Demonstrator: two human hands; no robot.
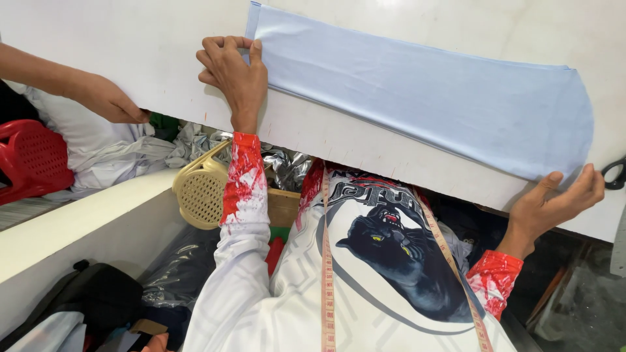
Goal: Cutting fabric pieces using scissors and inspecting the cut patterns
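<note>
Counting here: one folded pale blue fabric piece (424, 98) is lying on one white desk (130, 45), three hands are showing, one measuring tape (328, 274) is hanging, plus one beige plastic basket (199, 192).

We see a pale blue cloth piece (424, 98), smooth, thin, matt, folded flat on a white table top (130, 45) that looks like smooth painted board, faintly scuffed. Cream basket (199, 189) and red basket (32, 156) are perforated plastic. Tape measure (327, 274) looks soft, flexible. Crinkled silver wrap (287, 166) is glossy.
</note>
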